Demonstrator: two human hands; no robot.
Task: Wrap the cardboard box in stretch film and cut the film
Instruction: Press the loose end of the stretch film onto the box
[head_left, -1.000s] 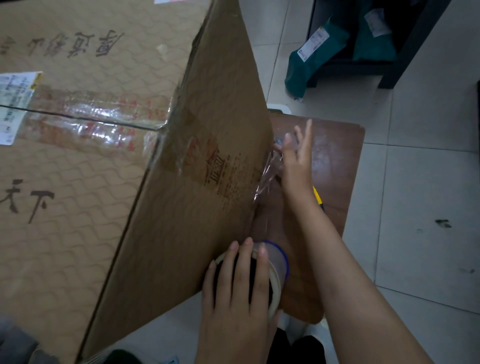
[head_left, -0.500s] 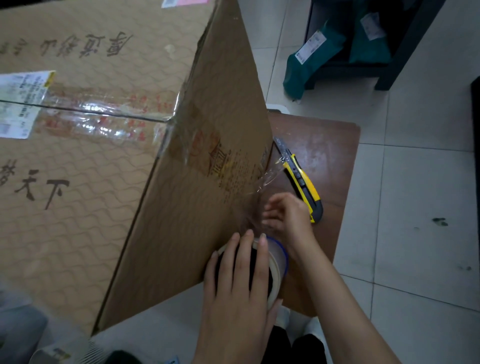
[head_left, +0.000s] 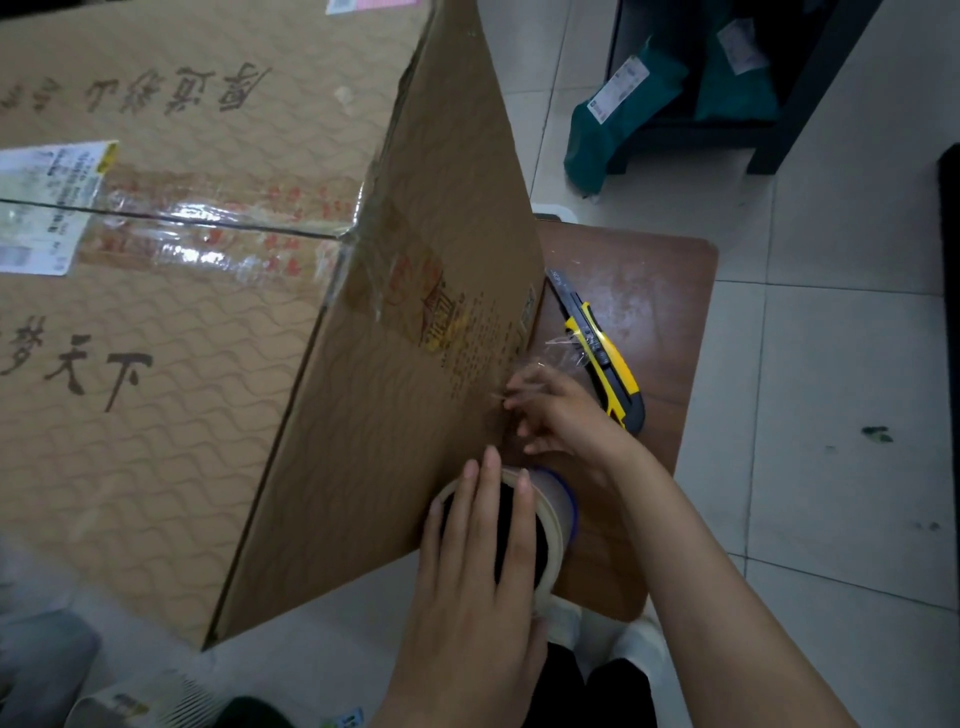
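The right hand (head_left: 566, 415) pinches the loose stretch film (head_left: 563, 351) in a tight grip at the cardboard box (head_left: 405, 395) corner. The left hand (head_left: 478, 582) lies flat, fingers straight, on the film roll (head_left: 558, 506). A yellow knife (head_left: 605, 358) lies near on the tabletop (head_left: 654, 291).

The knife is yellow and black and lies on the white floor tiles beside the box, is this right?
No. The head view shows the knife, yellow and black, beside the box, but it lies on the brown table instead.
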